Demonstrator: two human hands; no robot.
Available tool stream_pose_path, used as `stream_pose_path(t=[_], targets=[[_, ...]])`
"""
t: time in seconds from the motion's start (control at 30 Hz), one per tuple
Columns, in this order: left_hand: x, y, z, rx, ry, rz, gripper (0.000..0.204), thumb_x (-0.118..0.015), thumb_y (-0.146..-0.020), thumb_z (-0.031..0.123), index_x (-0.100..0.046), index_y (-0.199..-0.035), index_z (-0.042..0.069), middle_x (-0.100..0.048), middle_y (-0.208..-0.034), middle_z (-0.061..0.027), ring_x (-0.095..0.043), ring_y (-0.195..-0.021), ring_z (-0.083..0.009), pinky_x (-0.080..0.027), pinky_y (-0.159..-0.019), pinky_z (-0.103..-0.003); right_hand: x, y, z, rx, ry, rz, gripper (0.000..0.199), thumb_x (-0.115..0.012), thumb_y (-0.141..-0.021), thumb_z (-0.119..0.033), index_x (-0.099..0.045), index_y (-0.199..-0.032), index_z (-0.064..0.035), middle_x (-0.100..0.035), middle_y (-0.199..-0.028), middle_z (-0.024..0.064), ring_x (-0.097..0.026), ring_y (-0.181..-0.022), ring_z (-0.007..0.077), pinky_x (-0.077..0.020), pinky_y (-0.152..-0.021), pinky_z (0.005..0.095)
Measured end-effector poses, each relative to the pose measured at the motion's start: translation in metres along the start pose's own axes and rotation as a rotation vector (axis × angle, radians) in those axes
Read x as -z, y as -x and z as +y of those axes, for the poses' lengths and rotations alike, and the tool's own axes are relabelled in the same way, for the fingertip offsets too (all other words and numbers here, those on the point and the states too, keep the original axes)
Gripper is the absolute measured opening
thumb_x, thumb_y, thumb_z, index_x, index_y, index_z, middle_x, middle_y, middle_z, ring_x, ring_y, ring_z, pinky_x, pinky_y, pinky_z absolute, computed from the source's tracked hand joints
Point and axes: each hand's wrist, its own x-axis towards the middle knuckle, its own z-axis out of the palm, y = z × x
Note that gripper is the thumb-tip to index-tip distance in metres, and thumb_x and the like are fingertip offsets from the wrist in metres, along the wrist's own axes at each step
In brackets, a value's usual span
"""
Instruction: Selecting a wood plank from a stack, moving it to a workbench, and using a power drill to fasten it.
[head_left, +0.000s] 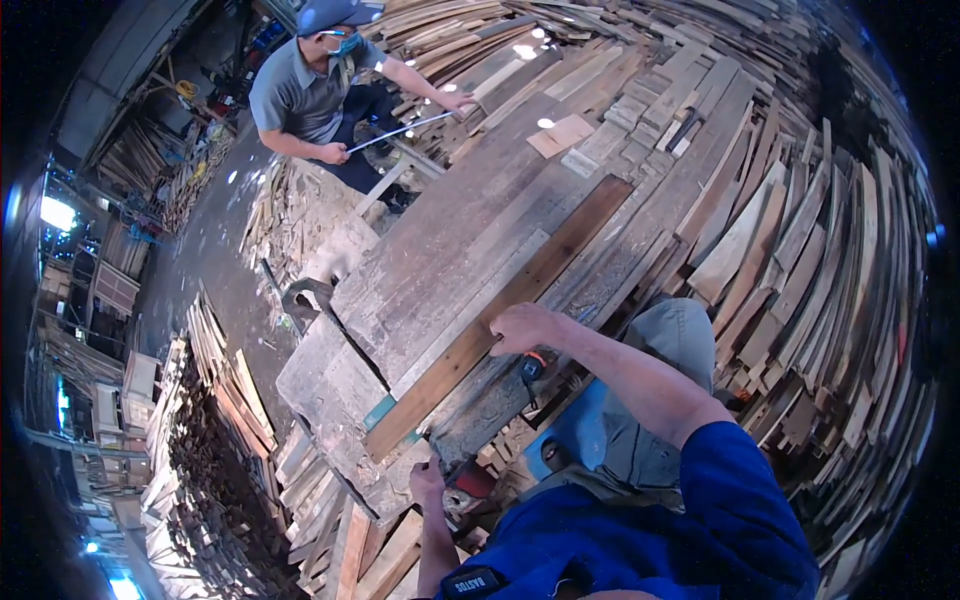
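A long brown wooden board (500,310) lies slantwise across the worn wooden worktable (420,255). My right hand (527,328) is closed over the board's near edge, about midway along it. Down by the table's near left corner, close to the board's lower end, my left hand (427,482) has its fingers curled; what they hold, if anything, is hidden. A teal strip (380,412) shows beside and beneath the board's lower end. Just below my right hand is a round black and orange thing (535,365), perhaps a tape measure.
Across the table a co-worker (310,105) in a cap holds a long thin pale rod (400,132). Small wood blocks (630,110) cover the table's far end. Stacked planks (800,270) crowd the right side. A dark metal bracket (310,295) sticks out at the table's left edge.
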Motion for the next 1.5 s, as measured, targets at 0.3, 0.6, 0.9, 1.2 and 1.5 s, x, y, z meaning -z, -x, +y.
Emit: stream_pose_path(t=[0.3,0.6,0.9,1.2,1.5], targets=[[0.005,0.005,0.015,0.023,-0.004,0.003,0.056,-0.063,-0.083,0.057,-0.074,-0.098,0.004,-0.072,-0.101,-0.0208,-0.068,-0.097,-0.04,-0.052,-0.086,-0.049,-0.002,-0.003,0.003,-0.032,-0.008,-0.033,0.046,-0.067,-0.081,-0.047,-0.071,-0.101,-0.0054,-0.07,-0.101,0.0194,-0.066,-0.101,0.0368,-0.0506,-0.088,0.048],[-0.002,0.005,0.015,-0.011,-0.009,0.019,0.054,-0.064,-0.084,0.055,-0.073,-0.099,0.003,-0.072,-0.099,-0.0211,-0.069,-0.096,-0.0391,-0.052,-0.086,-0.048,0.0,-0.001,-0.003,-0.051,-0.02,-0.02,0.046,-0.066,-0.08,-0.046,-0.07,-0.102,-0.0044,-0.07,-0.103,0.0199,-0.066,-0.102,0.0372,-0.0503,-0.089,0.0488],[-0.004,-0.001,0.005,-0.032,-0.016,0.004,0.055,-0.064,-0.085,0.055,-0.073,-0.099,0.003,-0.072,-0.1,-0.0217,-0.068,-0.097,-0.0397,-0.052,-0.086,-0.048,-0.003,0.001,0.001,-0.023,-0.007,-0.015,0.047,-0.066,-0.079,-0.046,-0.07,-0.098,-0.003,-0.07,-0.101,0.0212,-0.066,-0.101,0.0382,-0.0508,-0.088,0.0487],[0.002,0.007,0.016,0.001,-0.011,0.004,0.054,-0.064,-0.085,0.055,-0.073,-0.099,0.003,-0.072,-0.1,-0.0217,-0.068,-0.098,-0.0396,-0.052,-0.087,-0.049,0.006,0.005,-0.005,-0.054,-0.011,-0.041,0.047,-0.067,-0.081,-0.046,-0.072,-0.097,-0.0023,-0.071,-0.104,0.0198,-0.066,-0.103,0.0358,-0.051,-0.092,0.0466],[0.003,0.0,0.004,-0.027,-0.026,0.013,0.055,-0.063,-0.085,0.056,-0.072,-0.097,0.003,-0.071,-0.101,-0.0227,-0.068,-0.097,-0.0407,-0.051,-0.086,-0.049,0.009,0.007,-0.014,-0.026,-0.012,-0.039,0.046,-0.066,-0.081,-0.045,-0.072,-0.098,-0.0028,-0.07,-0.106,0.0191,-0.065,-0.106,0.0356,-0.0508,-0.093,0.0468]])
